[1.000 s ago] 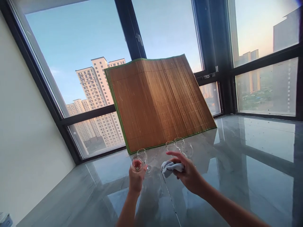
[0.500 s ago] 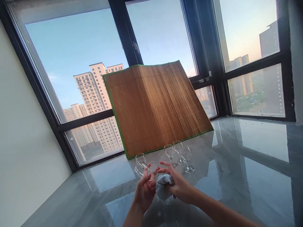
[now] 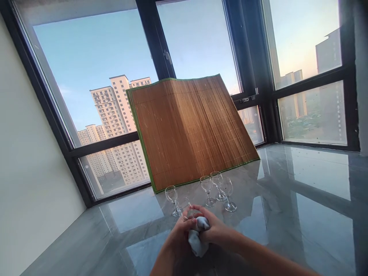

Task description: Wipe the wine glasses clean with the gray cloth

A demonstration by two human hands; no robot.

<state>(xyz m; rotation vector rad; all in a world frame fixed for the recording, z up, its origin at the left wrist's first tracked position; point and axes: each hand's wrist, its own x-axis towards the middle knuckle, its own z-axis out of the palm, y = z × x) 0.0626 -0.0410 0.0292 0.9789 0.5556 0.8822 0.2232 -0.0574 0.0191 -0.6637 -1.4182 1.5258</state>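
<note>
We are wiping a small clear stemmed glass (image 3: 184, 205) with a crumpled pale grey cloth (image 3: 197, 238), and by our reckoning this work is somewhere in its middle. Our left hand (image 3: 179, 235) is curling around the glass near the bowl, its rim peeking out just above the knuckles, while our right hand (image 3: 214, 234) is bunching the cloth in closed fingers and pressing it against the glass, the two hands touching each other low in the near centre of the view. Four more clear stemmed glasses are standing upright on the glossy grey marble tabletop (image 3: 301, 214): one lone glass (image 3: 171, 194) just beyond our left hand, and a tight cluster of three glasses (image 3: 218, 188) a little to the right and farther away. We cannot tell which of them are already wiped. A folded brown bamboo mat with green edging (image 3: 191, 128) is leaning against the dark-framed window (image 3: 156, 42) at the far edge of the tabletop, behind all the glasses.
</note>
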